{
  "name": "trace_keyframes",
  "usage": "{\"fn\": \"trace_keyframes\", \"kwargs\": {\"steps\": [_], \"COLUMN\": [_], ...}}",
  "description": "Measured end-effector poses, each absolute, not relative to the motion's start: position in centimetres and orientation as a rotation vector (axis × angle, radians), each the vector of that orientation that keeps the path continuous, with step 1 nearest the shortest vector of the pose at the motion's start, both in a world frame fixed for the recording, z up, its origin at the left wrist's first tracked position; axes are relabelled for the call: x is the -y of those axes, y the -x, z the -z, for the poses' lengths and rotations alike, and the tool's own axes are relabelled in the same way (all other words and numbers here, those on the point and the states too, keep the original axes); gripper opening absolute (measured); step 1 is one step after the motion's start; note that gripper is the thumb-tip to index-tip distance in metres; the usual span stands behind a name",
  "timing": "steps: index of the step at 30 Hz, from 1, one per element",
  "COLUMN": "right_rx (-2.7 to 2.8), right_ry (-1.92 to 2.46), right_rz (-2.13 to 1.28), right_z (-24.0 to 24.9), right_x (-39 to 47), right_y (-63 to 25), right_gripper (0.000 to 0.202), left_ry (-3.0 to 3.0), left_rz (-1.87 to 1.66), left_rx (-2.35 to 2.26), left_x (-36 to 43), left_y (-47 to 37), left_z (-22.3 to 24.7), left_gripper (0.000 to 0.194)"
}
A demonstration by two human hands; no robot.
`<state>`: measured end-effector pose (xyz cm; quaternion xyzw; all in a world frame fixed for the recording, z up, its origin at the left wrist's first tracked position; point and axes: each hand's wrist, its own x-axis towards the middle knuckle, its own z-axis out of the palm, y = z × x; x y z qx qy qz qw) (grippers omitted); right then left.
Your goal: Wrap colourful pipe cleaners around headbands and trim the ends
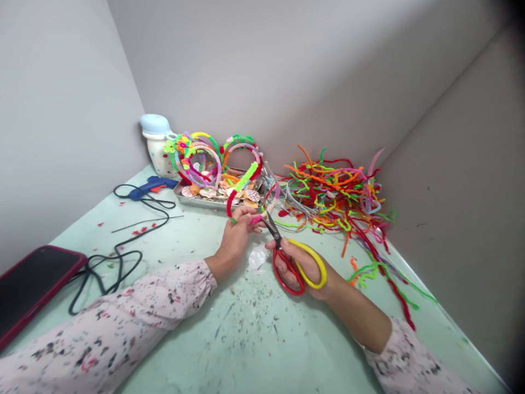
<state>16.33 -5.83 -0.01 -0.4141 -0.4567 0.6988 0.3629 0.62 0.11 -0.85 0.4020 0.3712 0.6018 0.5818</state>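
Note:
My left hand (238, 235) pinches the lower part of a headband (231, 203) wrapped in red, green, pink and purple fuzzy stems. In my right hand (309, 268) are scissors (276, 236) with one red and one yellow handle loop. The blades point up and left and meet the lower right of the headband, close to my left fingertips. Whether they touch the fuzzy wrap or a loose end is too small to tell. A crumpled clear piece (257, 257) lies on the table just below my hands.
Behind my hands, a metal tray (197, 202) holds shells and several decorated hoops. A fuzzy-stem pile (336, 191) spreads at right. At left are a blue glue gun (153, 187) with its black cord, a lidded white cup (158, 153) and a red-cased phone (36, 284). Walls border the table (246, 339).

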Motion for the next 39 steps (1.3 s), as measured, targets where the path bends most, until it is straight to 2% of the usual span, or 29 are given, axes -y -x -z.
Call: {"fn": "trace_keyframes", "kwargs": {"steps": [9,21,39], "right_rx": [1.527,1.208,0.985], "right_ry": [1.125,1.002,0.995], "right_rz": [-1.506,-1.891,-1.980], "right_z": [-0.2,0.1,-0.1], "right_x": [6.2,5.5,5.4], "right_y": [-16.1,-17.1,-16.6], "right_gripper": [0.037,0.044,0.041], "left_ry": [-0.928,-0.907,-0.917], "left_rz": [-1.410,-1.396,-1.347], "left_rx": [-0.885,-0.884,-0.837], "left_x": [0.0,-0.1,0.3], "left_y": [-0.7,-0.7,-0.8], "left_z": [0.7,0.9,0.8], "left_gripper": [0.014,0.012,0.014]}}
